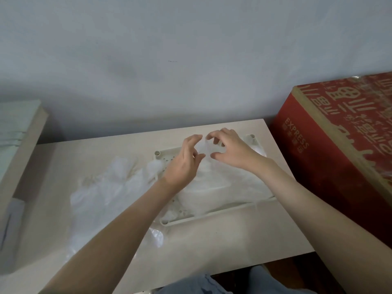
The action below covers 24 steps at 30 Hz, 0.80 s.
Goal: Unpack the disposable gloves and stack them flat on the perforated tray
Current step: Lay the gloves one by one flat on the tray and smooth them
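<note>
Head view: left hand (183,164) and right hand (231,151) seemingly pinch one glove (206,171) above the tray (158,154).

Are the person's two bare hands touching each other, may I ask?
Apart: the head view shows a gap between left hand and right hand, with thin translucent plastic glove showing through.

Our two arms show bare all the way to the wrists: the left forearm (127,221) and the right forearm (307,200) are slim and smooth, each ending in a bare grip, the left grip (182,164) and the right grip (231,149), with slender fingers (224,132) (nails too small to judge). Past the near edge of the tabletop (212,247) we wear trousers (203,285) of faded blue-grey cloth, creased like denim.
</note>
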Motion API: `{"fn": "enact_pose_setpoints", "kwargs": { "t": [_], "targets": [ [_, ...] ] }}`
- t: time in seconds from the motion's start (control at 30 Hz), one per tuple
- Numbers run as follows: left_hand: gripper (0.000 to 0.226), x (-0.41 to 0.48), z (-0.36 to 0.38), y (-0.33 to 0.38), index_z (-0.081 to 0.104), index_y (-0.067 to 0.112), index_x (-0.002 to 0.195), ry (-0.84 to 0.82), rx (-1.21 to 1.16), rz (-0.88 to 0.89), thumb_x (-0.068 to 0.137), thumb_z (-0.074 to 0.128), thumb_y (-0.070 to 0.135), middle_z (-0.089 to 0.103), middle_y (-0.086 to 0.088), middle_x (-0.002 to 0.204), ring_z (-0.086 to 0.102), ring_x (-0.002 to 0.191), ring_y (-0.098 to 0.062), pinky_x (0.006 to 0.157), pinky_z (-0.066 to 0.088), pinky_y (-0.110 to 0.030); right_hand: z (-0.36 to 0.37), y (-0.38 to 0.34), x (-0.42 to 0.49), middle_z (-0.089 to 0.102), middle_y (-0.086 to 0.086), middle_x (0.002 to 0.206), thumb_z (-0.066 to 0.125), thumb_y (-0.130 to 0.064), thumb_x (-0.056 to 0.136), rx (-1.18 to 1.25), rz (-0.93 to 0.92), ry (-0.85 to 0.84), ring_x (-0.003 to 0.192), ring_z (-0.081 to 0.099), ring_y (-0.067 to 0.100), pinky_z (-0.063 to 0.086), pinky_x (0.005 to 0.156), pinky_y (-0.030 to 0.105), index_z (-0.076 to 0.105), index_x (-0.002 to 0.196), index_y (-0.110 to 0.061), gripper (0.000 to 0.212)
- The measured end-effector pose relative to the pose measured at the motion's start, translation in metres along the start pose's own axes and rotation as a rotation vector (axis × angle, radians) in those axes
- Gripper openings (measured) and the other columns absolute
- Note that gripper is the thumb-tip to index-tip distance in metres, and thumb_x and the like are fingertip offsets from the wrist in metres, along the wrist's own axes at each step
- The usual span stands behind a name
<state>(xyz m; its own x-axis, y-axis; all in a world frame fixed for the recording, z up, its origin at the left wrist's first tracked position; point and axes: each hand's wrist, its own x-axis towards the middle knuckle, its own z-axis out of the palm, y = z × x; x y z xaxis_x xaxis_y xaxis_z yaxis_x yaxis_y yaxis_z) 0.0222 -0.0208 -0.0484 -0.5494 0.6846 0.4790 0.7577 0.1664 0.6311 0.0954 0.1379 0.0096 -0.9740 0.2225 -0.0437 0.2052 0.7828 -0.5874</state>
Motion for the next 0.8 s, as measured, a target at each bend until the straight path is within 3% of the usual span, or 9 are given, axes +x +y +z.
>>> {"fn": "enact_pose_setpoints", "kwargs": {
  "t": [0.1,0.2,0.33,0.4,0.5,0.6,0.67,0.8],
  "targets": [
    [0.043,0.003,-0.006,-0.004,0.032,-0.004,0.132,0.034,-0.055,-0.163,0.091,0.038,-0.011,0.04,-0.02,0.126,0.049,0.087,-0.015,0.079,0.05,-0.03,0.008,-0.003,-0.005,0.046,-0.006,0.101,0.067,-0.022,0.084,0.006,0.018,-0.104,0.099,0.037,0.013,0.032,0.089,0.028,0.049,0.13,-0.027,0.05],
    [0.051,0.005,-0.016,-0.01,0.035,-0.003,0.126,0.022,-0.052,-0.433,0.077,0.029,-0.017,0.045,-0.015,0.119,0.048,0.093,-0.019,0.08,0.04,-0.019,0.02,-0.005,-0.007,0.045,-0.006,0.1,0.065,-0.026,0.084,-0.125,0.003,-0.198,0.101,0.033,0.011,0.025,0.092,0.033,0.041,0.138,-0.035,0.06],
    [0.045,0.005,-0.028,-0.019,0.045,0.004,0.111,-0.066,0.039,-0.62,0.074,0.032,-0.017,0.048,-0.007,0.109,0.048,0.101,-0.027,0.086,0.044,-0.035,0.036,-0.008,-0.004,0.039,-0.01,0.091,0.058,-0.025,0.086,-0.284,-0.055,-0.213,0.099,0.033,0.012,0.016,0.079,0.03,0.044,0.136,-0.03,0.052],
    [0.037,0.006,-0.034,-0.019,0.049,0.005,0.111,-0.162,0.099,-0.679,0.08,0.034,-0.011,0.05,-0.007,0.107,0.049,0.102,-0.027,0.084,0.043,-0.034,0.041,-0.008,-0.003,0.039,-0.01,0.094,0.056,-0.024,0.089,-0.363,-0.083,-0.19,0.106,0.038,0.016,0.014,0.076,0.03,0.052,0.126,-0.023,0.037],
    [0.023,0.012,-0.042,-0.018,0.053,0.01,0.11,-0.35,0.175,-0.746,0.093,0.038,0.009,0.057,-0.009,0.104,0.051,0.098,-0.027,0.072,0.041,-0.028,0.044,-0.007,-0.002,0.039,-0.008,0.094,0.052,-0.018,0.091,-0.368,-0.096,-0.146,0.107,0.04,0.018,0.015,0.077,0.03,0.058,0.11,-0.018,0.02],
    [0.01,0.019,-0.043,-0.016,0.049,0.016,0.084,-0.526,0.269,-0.711,0.092,0.043,0.017,0.056,-0.004,0.08,0.05,0.078,-0.022,0.069,0.035,-0.027,0.044,-0.004,-0.002,0.039,-0.006,0.095,0.053,-0.015,0.089,-0.36,-0.082,-0.125,0.105,0.039,0.019,0.015,0.074,0.03,0.058,0.103,-0.015,0.014],
    [0.027,0.023,-0.042,-0.013,0.037,0.016,0.065,-0.603,0.277,-0.718,0.089,0.048,0.021,0.042,0.001,0.061,0.041,0.058,-0.017,0.057,0.031,-0.027,0.045,0.0,-0.002,0.042,-0.001,0.099,0.055,-0.015,0.088,-0.368,-0.077,-0.117,0.107,0.039,0.021,0.017,0.075,0.03,0.058,0.101,-0.011,0.013],
    [0.032,0.029,-0.042,-0.007,0.034,0.017,0.063,-0.707,0.36,-0.725,0.09,0.05,0.025,0.04,0.003,0.064,0.038,0.057,-0.012,0.053,0.024,-0.025,0.046,0.001,-0.005,0.051,0.001,0.101,0.051,-0.01,0.088,-0.323,-0.066,-0.119,0.1,0.039,0.02,0.021,0.075,0.03,0.051,0.091,-0.015,0.006]
  ]
}}
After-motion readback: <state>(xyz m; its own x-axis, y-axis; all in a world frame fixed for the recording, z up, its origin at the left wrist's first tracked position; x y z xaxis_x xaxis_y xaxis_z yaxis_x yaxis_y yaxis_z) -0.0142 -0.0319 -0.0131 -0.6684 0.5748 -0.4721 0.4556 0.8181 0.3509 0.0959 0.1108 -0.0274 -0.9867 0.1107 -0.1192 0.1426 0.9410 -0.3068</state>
